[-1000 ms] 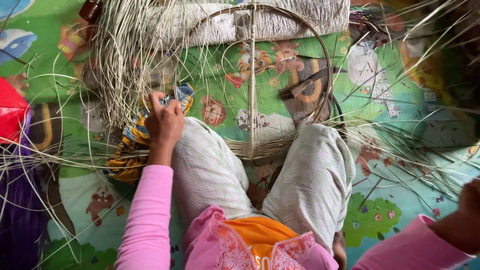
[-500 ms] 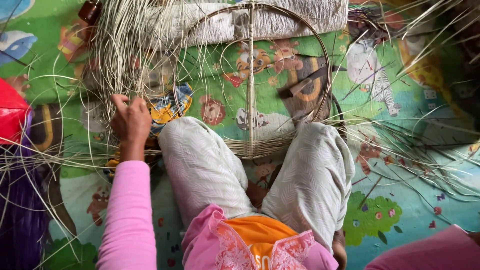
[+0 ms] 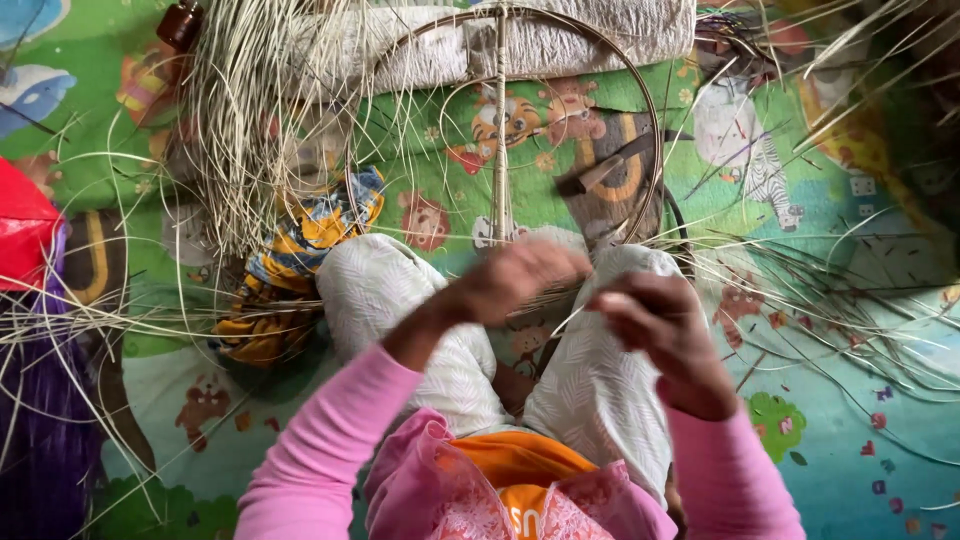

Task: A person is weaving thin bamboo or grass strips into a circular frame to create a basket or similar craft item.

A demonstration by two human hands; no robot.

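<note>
I sit on a patterned play mat with my knees in pale trousers (image 3: 400,300) drawn up. Both hands meet above my knees and are blurred by motion. My left hand (image 3: 520,275) has its fingers curled. My right hand (image 3: 655,325) pinches beside it, and a thin pale reed strand (image 3: 575,320) runs between the two. Beyond my knees stands a round cane hoop (image 3: 650,150) with a woven upright rib (image 3: 498,130) down its middle and a little weaving at its base.
A loose bundle of pale reeds (image 3: 250,130) fans out at the upper left, more strands (image 3: 830,280) at the right. A dark-handled tool (image 3: 600,175) lies inside the hoop. Yellow-blue cloth (image 3: 290,260), brown bottle (image 3: 180,25), white rolled fabric (image 3: 570,40), red object (image 3: 20,230).
My left hand has left the reed bundle at the left and come to the centre above my knees. My right hand has risen from the lower right to meet it.
</note>
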